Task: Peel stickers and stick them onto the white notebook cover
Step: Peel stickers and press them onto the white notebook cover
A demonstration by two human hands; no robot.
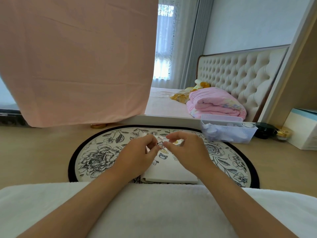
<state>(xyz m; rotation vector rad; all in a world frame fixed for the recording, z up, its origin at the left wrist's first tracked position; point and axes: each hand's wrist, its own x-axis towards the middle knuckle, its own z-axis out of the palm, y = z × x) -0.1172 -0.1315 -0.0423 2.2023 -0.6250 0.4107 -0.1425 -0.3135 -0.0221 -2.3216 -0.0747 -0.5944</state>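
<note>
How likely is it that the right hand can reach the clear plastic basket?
Probably yes: the basket stands close beside the right hand, with nothing between them, though that hand is busy at a small sticker.

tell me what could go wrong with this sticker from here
1. The small sticker is pinched at the fingertips of the left hand, with the right hand close beside it. It may curl and stick to a finger or to itself.
2. The white notebook already carries placed stickers just below, so the new one might overlap them or land crooked.
</note>
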